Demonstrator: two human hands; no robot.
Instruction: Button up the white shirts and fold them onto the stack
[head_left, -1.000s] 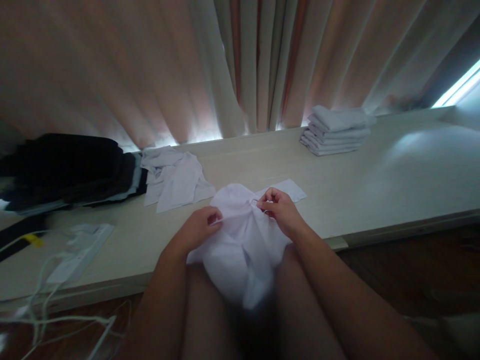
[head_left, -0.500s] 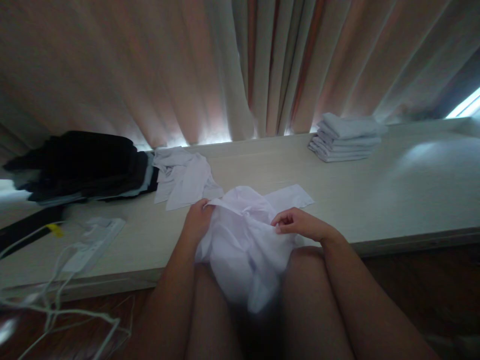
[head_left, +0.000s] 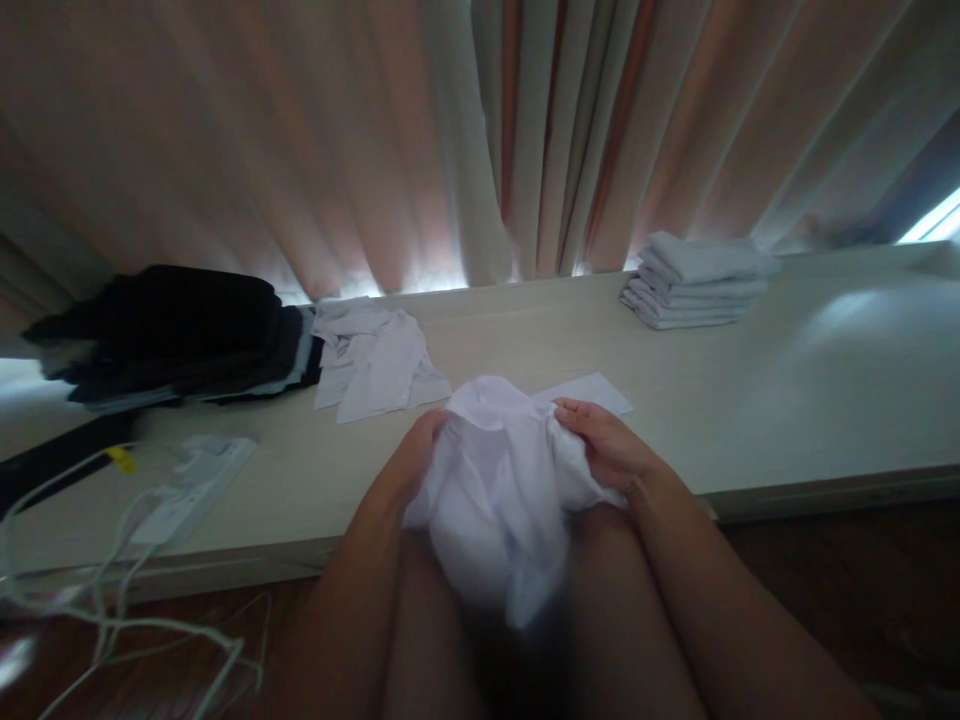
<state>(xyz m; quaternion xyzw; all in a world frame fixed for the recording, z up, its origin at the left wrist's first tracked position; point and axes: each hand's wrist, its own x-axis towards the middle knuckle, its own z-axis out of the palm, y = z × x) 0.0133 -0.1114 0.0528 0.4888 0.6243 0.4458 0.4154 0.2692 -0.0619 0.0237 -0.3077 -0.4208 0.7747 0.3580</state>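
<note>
A thin white garment (head_left: pixel 495 490) hangs bunched between my two hands, over my knees at the front edge of the ledge. My left hand (head_left: pixel 424 450) is closed on its left upper edge. My right hand (head_left: pixel 600 440) grips the right upper edge, thumb on top and fingers partly behind the cloth. The lower end droops between my thighs and is blurred. A flat white sleeve-like piece (head_left: pixel 589 392) lies on the ledge just beyond my right hand; whether it joins the garment cannot be made out.
On the ledge (head_left: pixel 750 410), a crumpled white garment (head_left: pixel 386 360) lies left of centre, beside a stack of dark clothes (head_left: pixel 180 330). Folded white clothes (head_left: pixel 697 280) are piled at the back right. A power strip (head_left: pixel 195 490) with cables sits front left. Curtains (head_left: pixel 337 140) hang behind.
My right hand has shifted its hold to the garment's right upper edge and opened the cloth out. The left hand still holds its edge, slightly further right in view.
</note>
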